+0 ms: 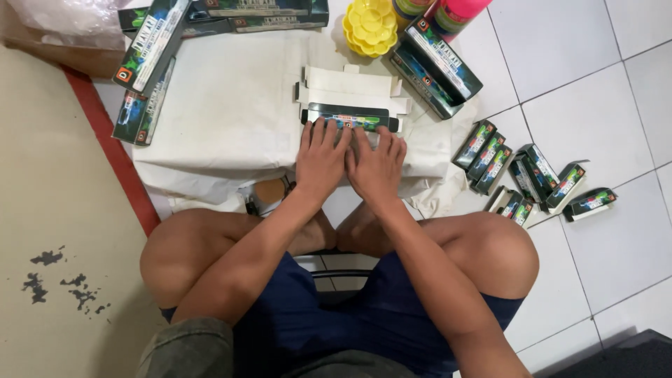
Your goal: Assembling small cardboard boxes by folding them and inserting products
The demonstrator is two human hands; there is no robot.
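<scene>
Mid-fold — my left hand (320, 159) and right hand (378, 164), fingers flat, gripping nothing, press the unfolded carton (350, 105) onto the white cloth (224, 119) — next, likely tucking flaps squarely.

We see a white tiled floor (602, 91) carrying a spread white cloth (231, 119), with small folded dark-green boxes (532, 178) scattered directly on the tiles to its right, a beige mat (56, 210) with a red edge (112, 150) to its left, and long dark boxes (150, 45) overlapping the cloth's far corner.
</scene>
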